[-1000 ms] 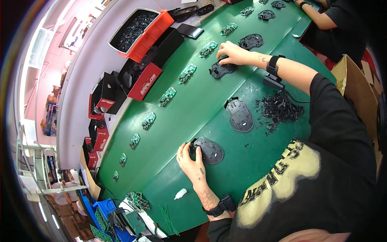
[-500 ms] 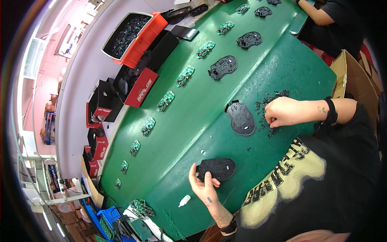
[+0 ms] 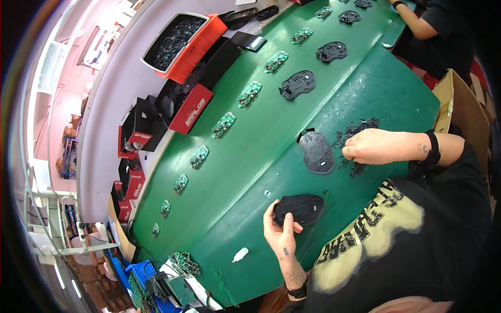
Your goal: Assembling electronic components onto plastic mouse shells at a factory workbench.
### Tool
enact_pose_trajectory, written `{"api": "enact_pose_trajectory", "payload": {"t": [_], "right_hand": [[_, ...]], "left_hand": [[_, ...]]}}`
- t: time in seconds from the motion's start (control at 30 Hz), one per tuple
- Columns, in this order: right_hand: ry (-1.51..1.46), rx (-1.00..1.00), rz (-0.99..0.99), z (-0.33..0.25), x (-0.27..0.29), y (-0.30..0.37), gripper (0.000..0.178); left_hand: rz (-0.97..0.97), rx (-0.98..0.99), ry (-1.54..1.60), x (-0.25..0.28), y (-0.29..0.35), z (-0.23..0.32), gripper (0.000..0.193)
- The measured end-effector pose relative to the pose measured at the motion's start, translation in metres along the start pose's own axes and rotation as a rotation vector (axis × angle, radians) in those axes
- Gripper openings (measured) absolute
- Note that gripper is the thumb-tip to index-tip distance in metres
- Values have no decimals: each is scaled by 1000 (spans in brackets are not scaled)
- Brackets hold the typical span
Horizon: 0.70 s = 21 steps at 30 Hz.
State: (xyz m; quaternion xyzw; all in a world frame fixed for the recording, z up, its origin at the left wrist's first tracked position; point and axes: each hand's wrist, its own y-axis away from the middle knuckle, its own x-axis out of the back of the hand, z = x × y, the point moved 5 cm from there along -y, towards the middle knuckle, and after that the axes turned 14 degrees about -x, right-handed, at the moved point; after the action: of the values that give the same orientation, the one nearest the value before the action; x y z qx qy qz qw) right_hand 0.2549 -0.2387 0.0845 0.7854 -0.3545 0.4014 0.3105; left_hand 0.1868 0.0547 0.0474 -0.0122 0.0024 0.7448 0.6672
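My left hand [image 3: 281, 233] grips a black computer mouse base shell [image 3: 307, 208] by its left end, thumb on top and fingers round the edge. Closed in a pinch, my right hand [image 3: 365, 147] is over the near side of a pile of small black plastic pieces [image 3: 360, 127]. What its fingertips hold, if anything, is hidden. Between the hands and farther off, another mouse base shell [image 3: 317, 152] lies flat on the green table [image 3: 250, 208].
Green circuit boards [image 3: 223, 125] form a long row, with more base shells [image 3: 297, 84] to their right. An orange bin [image 3: 201, 52] of black parts and red-black boxes [image 3: 190, 111] line the far side. A small white bottle [image 3: 240, 254] lies near left. A co-worker's arm [image 3: 417, 23] shows far right.
My left hand has carried the mouse base shell a little to the right. My right hand stays by the small black pieces, its fingers still pinched. The whole view has shifted slightly.
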Motion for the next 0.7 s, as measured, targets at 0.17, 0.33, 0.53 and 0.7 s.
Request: {"api": "enact_pose_trajectory", "payload": {"t": [0.17,0.33,0.53,0.7], "right_hand": [[67,73,43,-3,10,-5,9],[22,-77,51,-3,23,17,10],[-67,-125,24,17,1,-9,15],[-121,-82,263,20,13,-4,13]], "left_hand": [[-50,28,50,-12,-4,-3,43],[-162,40,81,-33,-6,-3,42],[-157,42,109,-28,-6,-14,39],[-169,84,185,-39,-15,-29,45]]}}
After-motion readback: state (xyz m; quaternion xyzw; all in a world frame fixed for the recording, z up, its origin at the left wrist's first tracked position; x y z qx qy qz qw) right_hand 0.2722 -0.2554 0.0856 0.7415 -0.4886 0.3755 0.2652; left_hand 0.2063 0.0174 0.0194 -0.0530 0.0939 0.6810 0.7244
